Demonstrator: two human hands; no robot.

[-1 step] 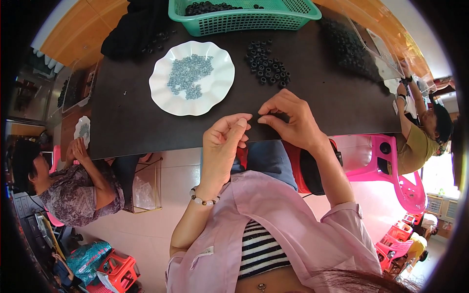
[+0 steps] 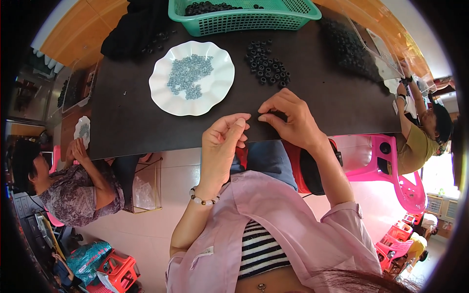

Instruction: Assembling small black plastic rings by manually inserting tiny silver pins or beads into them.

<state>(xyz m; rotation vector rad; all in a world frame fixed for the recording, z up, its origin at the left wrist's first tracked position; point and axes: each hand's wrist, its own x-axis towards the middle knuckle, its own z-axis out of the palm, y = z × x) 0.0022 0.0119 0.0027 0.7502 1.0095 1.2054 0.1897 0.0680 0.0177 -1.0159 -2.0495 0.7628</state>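
Just over the near edge of the dark table, my left hand (image 2: 221, 141) is closed in a pinch, thumb against the fingers. My right hand (image 2: 296, 122) faces it a small gap away, thumb and forefinger drawn close together. Whatever either pinch holds is too small to make out. Beyond my left hand lies a white plate (image 2: 219, 95) with a wavy rim, bearing a spread of small clear bluish pieces (image 2: 189, 71). A loose pile of small black ring-shaped parts (image 2: 268, 68) lies on the table beyond my right hand.
A green slotted basket (image 2: 244, 23) with more black parts stands at the far side. Black cloth (image 2: 134, 34) lies far left; a clear container of black parts (image 2: 349, 49) is far right. People sit at left (image 2: 80, 188) and right (image 2: 420, 132), near a pink chair (image 2: 386, 168).
The fingertips of my left hand have shifted very slightly to the left. Nothing else has visibly moved.
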